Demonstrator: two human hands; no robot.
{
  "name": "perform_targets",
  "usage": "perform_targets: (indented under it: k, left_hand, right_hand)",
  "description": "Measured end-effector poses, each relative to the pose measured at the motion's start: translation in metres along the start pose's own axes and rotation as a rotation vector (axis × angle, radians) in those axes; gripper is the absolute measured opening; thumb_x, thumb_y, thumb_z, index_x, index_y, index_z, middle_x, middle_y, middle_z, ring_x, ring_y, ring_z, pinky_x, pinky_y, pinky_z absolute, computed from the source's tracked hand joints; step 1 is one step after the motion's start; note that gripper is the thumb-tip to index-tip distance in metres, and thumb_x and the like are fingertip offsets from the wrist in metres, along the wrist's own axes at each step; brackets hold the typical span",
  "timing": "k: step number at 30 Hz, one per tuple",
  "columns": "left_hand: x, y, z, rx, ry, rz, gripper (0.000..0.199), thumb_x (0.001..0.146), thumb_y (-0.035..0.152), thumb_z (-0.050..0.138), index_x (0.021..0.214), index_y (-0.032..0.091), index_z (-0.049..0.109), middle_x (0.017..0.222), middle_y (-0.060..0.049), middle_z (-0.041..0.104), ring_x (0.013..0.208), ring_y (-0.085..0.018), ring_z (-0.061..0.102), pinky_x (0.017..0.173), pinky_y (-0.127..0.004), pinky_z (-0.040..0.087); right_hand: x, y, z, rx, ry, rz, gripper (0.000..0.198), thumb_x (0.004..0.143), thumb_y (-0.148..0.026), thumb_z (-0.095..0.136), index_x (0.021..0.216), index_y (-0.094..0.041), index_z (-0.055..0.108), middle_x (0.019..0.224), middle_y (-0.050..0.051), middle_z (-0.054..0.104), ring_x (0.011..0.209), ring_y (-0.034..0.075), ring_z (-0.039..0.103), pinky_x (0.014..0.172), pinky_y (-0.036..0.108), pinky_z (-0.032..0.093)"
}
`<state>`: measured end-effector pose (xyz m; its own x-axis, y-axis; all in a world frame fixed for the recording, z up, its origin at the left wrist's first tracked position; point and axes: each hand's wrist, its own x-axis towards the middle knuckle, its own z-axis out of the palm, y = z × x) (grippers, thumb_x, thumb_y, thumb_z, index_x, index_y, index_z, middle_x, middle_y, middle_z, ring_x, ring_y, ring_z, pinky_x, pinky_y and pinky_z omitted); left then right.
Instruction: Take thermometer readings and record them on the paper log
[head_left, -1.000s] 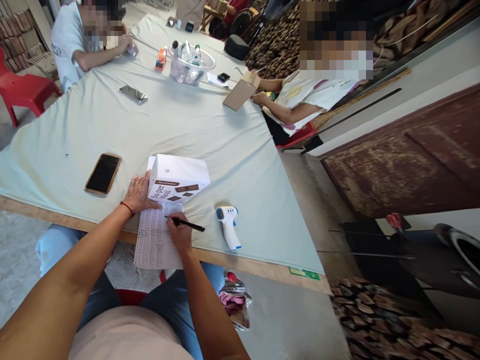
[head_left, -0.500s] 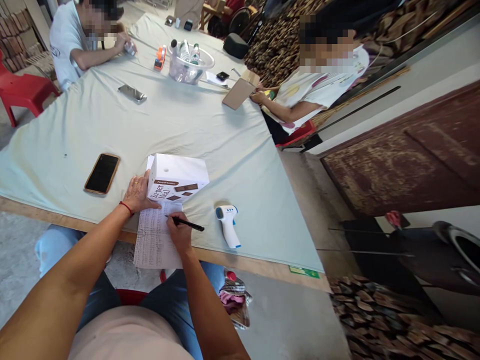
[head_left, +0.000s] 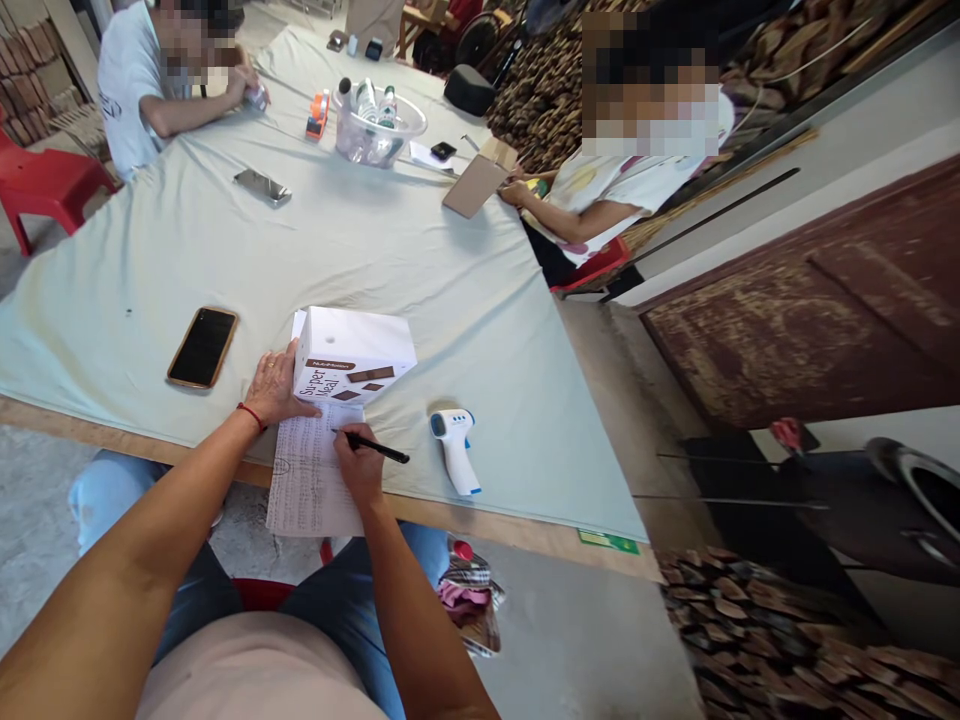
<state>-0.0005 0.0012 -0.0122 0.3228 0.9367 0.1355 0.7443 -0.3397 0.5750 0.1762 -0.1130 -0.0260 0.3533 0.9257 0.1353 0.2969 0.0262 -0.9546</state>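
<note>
My right hand point(head_left: 358, 462) is closed around a black pen point(head_left: 386, 449), its tip at a sheet of paper point(head_left: 315, 490) covered in rows of handwriting. The paper lies partly over the table's front edge. Standing on its upper part is a white box point(head_left: 356, 345) with "Super Meal" and brown bars printed on it. My left hand point(head_left: 276, 388) lies spread at the box's left side, fingers along the box and thumb out on the paper. To the right lies a white and blue infrared thermometer point(head_left: 455, 450); a phone point(head_left: 203, 347) in a brown case is on the left.
A light cloth covers the table point(head_left: 315, 255). Farther back are a silver phone point(head_left: 262, 186), an orange tape dispenser point(head_left: 317, 115) and a clear basin point(head_left: 409, 128) with bottles. One person sits at the far left; another, at right, handles a cardboard box point(head_left: 474, 185).
My hands, the pen and the paper keep almost the same places. The person at right has leaned the head slightly forward and down. The whole view shifts a little.
</note>
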Motion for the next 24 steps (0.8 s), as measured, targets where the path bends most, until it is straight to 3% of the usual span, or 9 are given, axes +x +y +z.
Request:
perform_targets:
  k: [8,24]
  left_hand:
    - [-0.0004,0.0048,-0.0046,0.032,-0.011,-0.009,0.146,0.046,0.056,0.095,0.159,0.006,0.016,0.15,-0.027,0.048,0.143,-0.043,0.043,0.126,-0.057,0.019]
    - [-0.0001,0.0025,-0.0016,0.017,0.017,0.002,0.145,0.045,0.053,0.096,0.159,0.009,0.018,0.152,-0.025,0.047,0.143,-0.044,0.043,0.126,-0.058,0.019]
  right_hand:
    - [0.0001,-0.0006,-0.001,-0.002,-0.015,-0.002,0.018,0.074,-0.042,0.055,0.074,-0.024,0.057,0.065,-0.001,0.06,0.065,0.017,0.055,0.067,0.032,0.05]
    - [-0.0009,0.0073,-0.0031,-0.012,0.02,0.018,0.018,0.077,-0.041,0.056,0.077,-0.023,0.059,0.069,0.0,0.062,0.07,0.018,0.056,0.073,0.033,0.05]
